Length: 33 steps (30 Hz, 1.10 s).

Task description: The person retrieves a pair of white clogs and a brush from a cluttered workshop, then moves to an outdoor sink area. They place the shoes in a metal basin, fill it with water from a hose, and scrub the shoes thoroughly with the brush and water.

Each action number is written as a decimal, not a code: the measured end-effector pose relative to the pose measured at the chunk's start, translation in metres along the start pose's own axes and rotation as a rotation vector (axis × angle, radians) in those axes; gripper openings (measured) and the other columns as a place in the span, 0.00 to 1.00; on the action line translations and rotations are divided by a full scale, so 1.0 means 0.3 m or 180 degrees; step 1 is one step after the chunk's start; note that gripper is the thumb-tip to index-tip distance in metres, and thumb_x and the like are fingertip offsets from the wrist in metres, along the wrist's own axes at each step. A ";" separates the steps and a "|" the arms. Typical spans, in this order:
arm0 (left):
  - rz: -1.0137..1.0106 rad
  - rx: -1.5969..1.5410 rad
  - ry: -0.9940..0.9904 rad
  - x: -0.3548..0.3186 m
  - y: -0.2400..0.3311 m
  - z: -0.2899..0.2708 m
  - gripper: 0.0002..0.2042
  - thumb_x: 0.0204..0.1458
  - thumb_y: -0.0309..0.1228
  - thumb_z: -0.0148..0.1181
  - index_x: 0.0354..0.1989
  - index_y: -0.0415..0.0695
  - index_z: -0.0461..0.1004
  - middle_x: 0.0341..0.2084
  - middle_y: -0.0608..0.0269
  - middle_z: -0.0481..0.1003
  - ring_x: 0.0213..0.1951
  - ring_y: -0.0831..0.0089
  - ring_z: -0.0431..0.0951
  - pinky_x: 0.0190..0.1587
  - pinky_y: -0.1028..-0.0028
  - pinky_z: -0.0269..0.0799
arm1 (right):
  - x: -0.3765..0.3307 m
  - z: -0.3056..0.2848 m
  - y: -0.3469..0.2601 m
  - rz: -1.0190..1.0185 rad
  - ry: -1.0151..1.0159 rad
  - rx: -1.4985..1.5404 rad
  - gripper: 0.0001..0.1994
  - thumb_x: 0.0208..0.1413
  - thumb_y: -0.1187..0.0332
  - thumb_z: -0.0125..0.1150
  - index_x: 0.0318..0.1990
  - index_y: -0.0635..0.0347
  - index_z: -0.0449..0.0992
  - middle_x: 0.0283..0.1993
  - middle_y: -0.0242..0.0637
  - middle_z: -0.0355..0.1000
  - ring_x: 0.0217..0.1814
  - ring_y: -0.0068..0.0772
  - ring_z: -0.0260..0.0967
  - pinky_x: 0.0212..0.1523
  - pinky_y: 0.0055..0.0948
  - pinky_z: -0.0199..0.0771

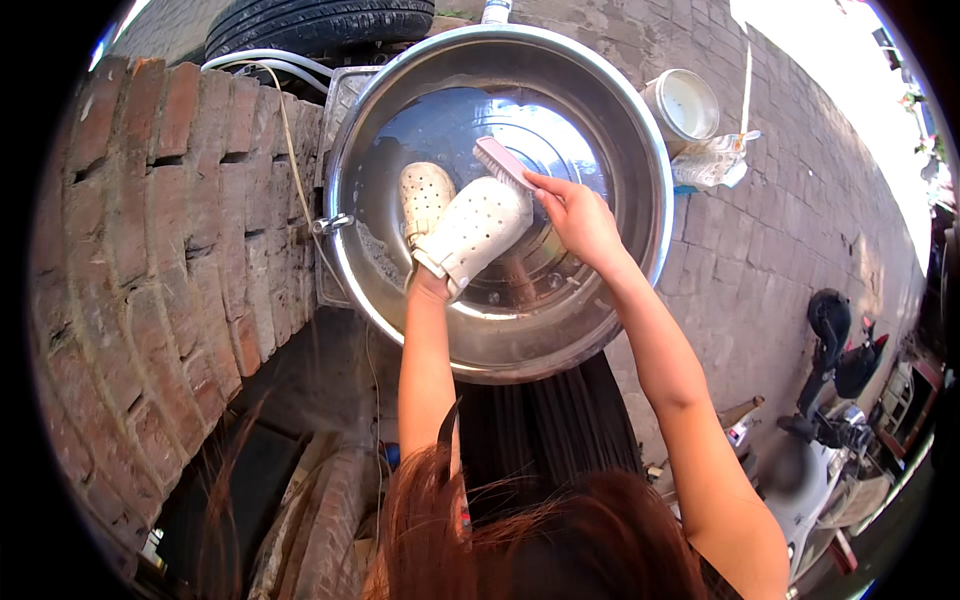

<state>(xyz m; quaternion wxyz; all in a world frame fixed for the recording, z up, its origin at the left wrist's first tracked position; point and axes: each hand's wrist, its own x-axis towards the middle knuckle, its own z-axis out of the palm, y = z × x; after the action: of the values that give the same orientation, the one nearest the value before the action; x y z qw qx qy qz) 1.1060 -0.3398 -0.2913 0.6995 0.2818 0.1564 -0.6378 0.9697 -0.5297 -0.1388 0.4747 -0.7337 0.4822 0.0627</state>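
A wide steel basin (pixel 655 160) with shallow water in it stands in front of me. My left hand (pixel 430 283) reaches into the heel opening of a white clog (pixel 487 222) dotted with holes and holds it up inside the basin. The clog hides most of that hand's fingers. Between its closed fingers my right hand (pixel 582 222) grips a pale pink scrub brush (pixel 500 160), its bristles against the clog's toe. Just left of the held clog, a second white clog (pixel 424 192) rests in the basin, partly covered by the first.
A brick wall (pixel 170 230) runs along the left. Beyond the basin lies a black tire (pixel 320 20). To the right a white bucket (pixel 688 105) and a plastic bag (pixel 712 162) sit on the paving. A scooter (pixel 820 440) is farther right. A clamp (pixel 333 224) grips the basin's left rim.
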 end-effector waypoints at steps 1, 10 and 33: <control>0.0001 -0.0157 0.0032 0.008 -0.003 0.006 0.25 0.60 0.43 0.45 0.60 0.38 0.61 0.55 0.52 0.68 0.53 0.58 0.71 0.56 0.59 0.68 | -0.003 0.014 0.041 -0.0105 0.0055 0.0114 0.15 0.58 0.66 0.53 0.54 0.43 0.74 0.43 0.47 0.75 0.48 0.48 0.72 0.49 0.37 0.71; 0.0069 -0.0206 0.0210 0.011 -0.008 0.040 0.25 0.61 0.44 0.42 0.60 0.37 0.61 0.55 0.52 0.68 0.54 0.58 0.71 0.57 0.59 0.67 | -0.015 0.016 0.095 -0.0185 0.0132 0.0191 0.15 0.59 0.64 0.53 0.53 0.41 0.74 0.44 0.47 0.75 0.48 0.48 0.72 0.49 0.37 0.70; 0.0561 0.5999 0.0140 0.045 -0.104 0.010 0.22 0.58 0.34 0.50 0.61 0.44 0.60 0.59 0.54 0.62 0.58 0.62 0.62 0.62 0.68 0.57 | -0.089 0.049 0.063 -0.1000 -0.0251 -0.0158 0.15 0.58 0.65 0.53 0.53 0.41 0.74 0.41 0.49 0.75 0.44 0.51 0.72 0.46 0.38 0.72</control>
<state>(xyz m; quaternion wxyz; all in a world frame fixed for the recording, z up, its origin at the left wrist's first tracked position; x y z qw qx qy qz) 1.0768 -0.3534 -0.3028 0.2264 0.7535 -0.4319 -0.4409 0.9464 -0.5030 -0.1441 0.4790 -0.8085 0.3407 0.0283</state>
